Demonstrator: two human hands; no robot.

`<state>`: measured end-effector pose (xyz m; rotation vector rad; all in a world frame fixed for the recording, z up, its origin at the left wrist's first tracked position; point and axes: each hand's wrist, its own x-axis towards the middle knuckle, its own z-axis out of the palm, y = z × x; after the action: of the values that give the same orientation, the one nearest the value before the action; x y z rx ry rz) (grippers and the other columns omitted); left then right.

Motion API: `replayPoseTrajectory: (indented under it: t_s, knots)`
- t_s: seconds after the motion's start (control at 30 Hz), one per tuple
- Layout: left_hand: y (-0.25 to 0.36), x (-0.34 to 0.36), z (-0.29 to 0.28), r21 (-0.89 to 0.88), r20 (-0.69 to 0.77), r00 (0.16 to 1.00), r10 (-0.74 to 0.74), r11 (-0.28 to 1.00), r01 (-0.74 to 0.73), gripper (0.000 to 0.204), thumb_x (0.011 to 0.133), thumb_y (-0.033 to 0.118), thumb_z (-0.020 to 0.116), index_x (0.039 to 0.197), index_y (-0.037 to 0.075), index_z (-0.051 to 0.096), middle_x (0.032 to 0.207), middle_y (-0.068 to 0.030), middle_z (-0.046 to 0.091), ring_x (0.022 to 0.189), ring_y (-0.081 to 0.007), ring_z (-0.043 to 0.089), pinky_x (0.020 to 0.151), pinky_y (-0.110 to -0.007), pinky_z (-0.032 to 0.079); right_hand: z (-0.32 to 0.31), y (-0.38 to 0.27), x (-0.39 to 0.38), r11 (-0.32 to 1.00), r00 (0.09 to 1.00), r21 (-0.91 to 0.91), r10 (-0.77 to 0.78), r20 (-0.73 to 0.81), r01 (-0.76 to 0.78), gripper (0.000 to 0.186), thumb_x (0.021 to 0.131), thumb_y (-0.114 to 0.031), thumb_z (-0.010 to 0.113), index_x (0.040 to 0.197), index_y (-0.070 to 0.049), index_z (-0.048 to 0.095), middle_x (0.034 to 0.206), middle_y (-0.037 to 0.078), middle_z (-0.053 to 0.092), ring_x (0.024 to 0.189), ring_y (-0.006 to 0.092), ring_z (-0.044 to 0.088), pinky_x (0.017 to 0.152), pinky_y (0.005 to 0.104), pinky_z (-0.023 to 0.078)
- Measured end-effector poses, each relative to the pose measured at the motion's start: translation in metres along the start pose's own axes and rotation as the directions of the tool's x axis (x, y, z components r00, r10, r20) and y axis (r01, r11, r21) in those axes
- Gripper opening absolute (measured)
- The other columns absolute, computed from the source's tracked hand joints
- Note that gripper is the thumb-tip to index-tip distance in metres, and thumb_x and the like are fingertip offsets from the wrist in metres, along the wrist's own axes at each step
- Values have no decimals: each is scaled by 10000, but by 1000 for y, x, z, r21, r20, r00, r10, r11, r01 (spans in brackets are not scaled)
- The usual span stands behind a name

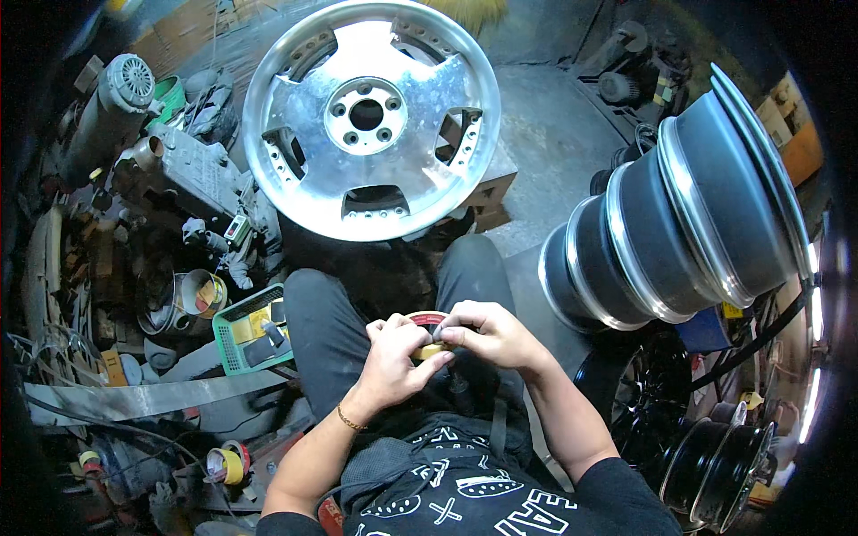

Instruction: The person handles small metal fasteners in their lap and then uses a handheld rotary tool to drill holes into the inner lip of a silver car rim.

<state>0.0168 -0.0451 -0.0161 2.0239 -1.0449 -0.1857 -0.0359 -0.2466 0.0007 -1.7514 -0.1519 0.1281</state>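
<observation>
Left hand (399,351) and right hand (493,334) pinch a tape roll (428,317), fingers closed on its edges, on the near side of the polished wheel (367,168); a slackened pinch could let it slip and roll beneath that wheel

A dusty grey floor (545,107) shows toward the top; clutter (98,259) crowds the left side; white light (811,406) glows far right.

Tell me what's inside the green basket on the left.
The basket holds some yellow pieces and dark grey pieces, all flat-looking. Anything directly beneath them is covered, so I can't tell what lies there.
</observation>
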Motion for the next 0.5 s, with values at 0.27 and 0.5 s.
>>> replayPoseTrajectory:
  t_s: [0.27, 0.5]
  knots:
    - [3, 1, -3, 41, 48, 997, -61, 997, 59, 284, 741, 337, 790, 821, 94, 667, 808, -61, 627, 858, -226, 568, 816, -384, 340, -2, -6, -3, 987, 988, -129, 84, -130, -101, 156, 821, -138, 714, 873, 7, 688, 798, 119, 676, 766, 193, 644, 700, 325, 498]
    - [4, 1, -12, 20, -30, 999, -14, 1000, 14, 253, 706, 271, 813, 818, 93, 672, 824, -50, 629, 890, -223, 575, 854, -392, 341, 2, -8, -2, 998, 1000, -59, -26, -1, 26, 144, 868, -101, 643, 937, 25, 647, 813, 114, 645, 768, 193, 612, 734, 317, 485]
